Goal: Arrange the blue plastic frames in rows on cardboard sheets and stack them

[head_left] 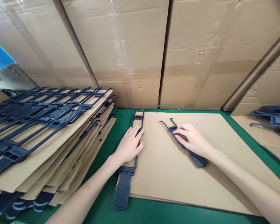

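Observation:
My left hand point(130, 144) lies flat, fingers spread, over a long dark blue plastic frame point(124, 186) with a ribbed paddle end. That frame rests along the left edge of a cardboard sheet point(163, 177), its paddle toward me. In my right hand point(192, 138) is a second dark blue plastic piece point(197, 159), pinched near its middle between thumb and fingers. Two hooked prongs of this piece point away from me, and its ribbed end slants down to the right above the sheet.
At the left, a tall stack of cardboard sheets point(84, 149) holds layers of blue frames point(56, 123). Large cartons point(130, 56) stand along the back. More blue parts point(276, 119) lie on cardboard at the right. The table point(102, 199) is green.

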